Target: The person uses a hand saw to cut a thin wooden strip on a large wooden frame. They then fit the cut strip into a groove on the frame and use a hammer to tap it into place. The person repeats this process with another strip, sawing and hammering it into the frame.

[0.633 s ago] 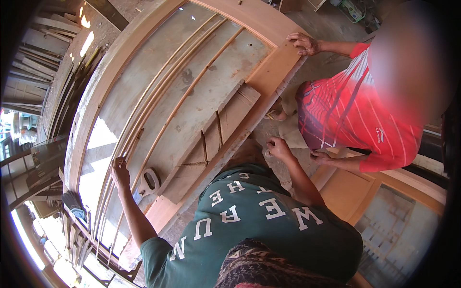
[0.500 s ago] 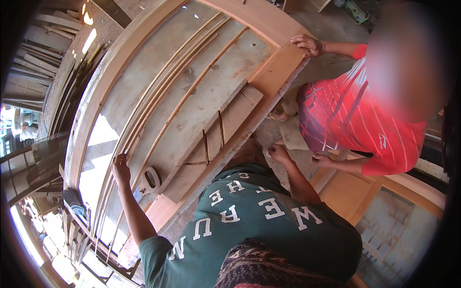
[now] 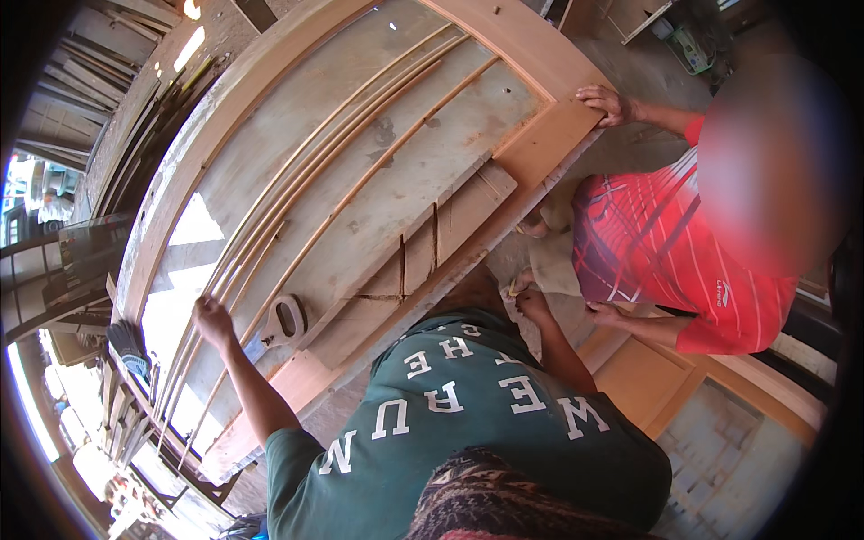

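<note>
"Touching what with the left hand [image 3: 213, 321]?"

"Reaching down to thin wooden strips [image 3: 306, 164], bunched lengthwise inside the wooden frame [image 3: 556, 137]. Look for the hand toward the frame's left end."

"Gripping any?"

"Curling the fingers at the outermost strips; cannot tell whether pinching one or only resting there."

"And with the right hand [image 3: 533, 306]?"

"Keep outside the frame, off the near rail, for that one. Cannot tell whether closed or loose: too small, partly turned away."

"See anything else within the frame?"

"Yes. Find a single strip [image 3: 333, 214] between the bunch and the near rail, then a handsaw handle [image 3: 286, 340] toward the near left corner, then a slotted board [image 3: 463, 216] along the near rail."

"And farther out?"

"Notice a co-worker's hand [image 3: 612, 103] on the frame's right near corner, a red shirt [image 3: 675, 252] just beyond, and a second framed panel [image 3: 648, 387] well apart from the frame."
</note>
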Tool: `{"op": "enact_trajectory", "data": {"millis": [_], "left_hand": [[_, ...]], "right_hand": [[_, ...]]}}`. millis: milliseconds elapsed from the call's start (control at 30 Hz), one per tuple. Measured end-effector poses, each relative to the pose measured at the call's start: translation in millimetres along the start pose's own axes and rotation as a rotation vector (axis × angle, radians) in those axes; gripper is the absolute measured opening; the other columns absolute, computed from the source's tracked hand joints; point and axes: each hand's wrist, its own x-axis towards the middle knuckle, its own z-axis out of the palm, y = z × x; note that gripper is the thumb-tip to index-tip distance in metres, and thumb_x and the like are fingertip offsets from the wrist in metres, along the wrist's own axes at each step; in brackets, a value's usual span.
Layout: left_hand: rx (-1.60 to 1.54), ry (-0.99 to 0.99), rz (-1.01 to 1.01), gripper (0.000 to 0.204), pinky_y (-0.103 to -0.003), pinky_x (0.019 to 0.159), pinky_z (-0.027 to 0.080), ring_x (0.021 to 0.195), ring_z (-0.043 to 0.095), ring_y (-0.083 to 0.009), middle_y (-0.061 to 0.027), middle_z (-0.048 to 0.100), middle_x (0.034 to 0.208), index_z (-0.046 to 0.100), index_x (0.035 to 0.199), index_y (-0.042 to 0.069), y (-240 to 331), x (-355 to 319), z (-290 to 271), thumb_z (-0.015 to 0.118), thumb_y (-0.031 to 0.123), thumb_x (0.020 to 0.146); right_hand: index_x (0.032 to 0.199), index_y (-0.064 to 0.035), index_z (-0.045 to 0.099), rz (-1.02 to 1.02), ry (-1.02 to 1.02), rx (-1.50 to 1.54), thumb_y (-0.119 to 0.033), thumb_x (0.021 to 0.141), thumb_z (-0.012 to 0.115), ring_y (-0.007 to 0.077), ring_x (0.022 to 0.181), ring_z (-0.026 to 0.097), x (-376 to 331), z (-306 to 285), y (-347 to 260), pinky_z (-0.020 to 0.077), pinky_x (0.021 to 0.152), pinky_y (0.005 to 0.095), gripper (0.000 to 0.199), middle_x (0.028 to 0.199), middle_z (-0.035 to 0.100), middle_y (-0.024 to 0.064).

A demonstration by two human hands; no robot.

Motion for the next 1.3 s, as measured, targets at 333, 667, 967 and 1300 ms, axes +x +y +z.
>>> {"op": "enact_trajectory", "data": {"millis": [333, 667, 967, 1300], "left_hand": [[-0.772, 0.193, -1.118, 0.031, -0.034, 0.067, 0.067, 0.091, 0.070, -0.0237, -0.0161, 0.068, 0.104, 0.069, 0.109, -0.011, -133.2, 33.7, 9.2, 0.080, 0.009, 0.088], [-1.575, 0.143, -1.001, 0.008, -0.026, 0.072, 0.068, 0.083, 0.067, -0.0166, -0.0084, 0.067, 0.092, 0.063, 0.097, -0.004, -222.8, 22.8, 42.5, 0.070, 0.000, 0.098], [-1.699, 0.187, -0.509, 0.024, -0.032, 0.094, 0.061, 0.106, 0.071, -0.0219, -0.0102, 0.073, 0.118, 0.069, 0.126, 0.001, -310.7, -1.6, -13.5, 0.070, 0.016, 0.107], [-1.587, 0.522, -0.825, 0.008, -0.023, 0.063, 0.063, 0.067, 0.067, -0.0116, -0.0035, 0.068, 0.082, 0.068, 0.094, 0.003, -75.4, -61.0, -149.3, 0.075, 0.000, 0.093]], "right_hand": [[0.092, 0.0033, 0.076, 0.076, 0.034, 0.038, -0.013, 0.093, 0.063, 0.0200, 0.068, 0.071, -6.1, -15.6, -22.0, 0.0551, 0.063, 0.0378, 0.021, 0.079, 0.073, 0.0123], [0.115, 0.0029, 0.072, -0.432, -0.110, -0.209, -0.019, 0.099, 0.074, 0.0294, 0.090, 0.075, -64.6, -28.9, -205.5, 0.0582, 0.082, 0.0422, 0.027, 0.093, 0.074, 0.0197], [0.142, -0.0073, 0.064, -1.519, 0.381, -0.366, -0.005, 0.092, 0.075, 0.0437, 0.133, 0.058, -145.5, -73.1, -509.3, 0.0486, 0.112, 0.0503, 0.051, 0.146, 0.060, 0.0211], [0.147, -0.0117, 0.063, -1.490, 0.425, -0.912, -0.019, 0.098, 0.076, 0.0326, 0.151, 0.048, -120.8, -79.7, -549.8, 0.0237, 0.131, 0.0614, 0.050, 0.149, 0.063, 0.0102]]}}
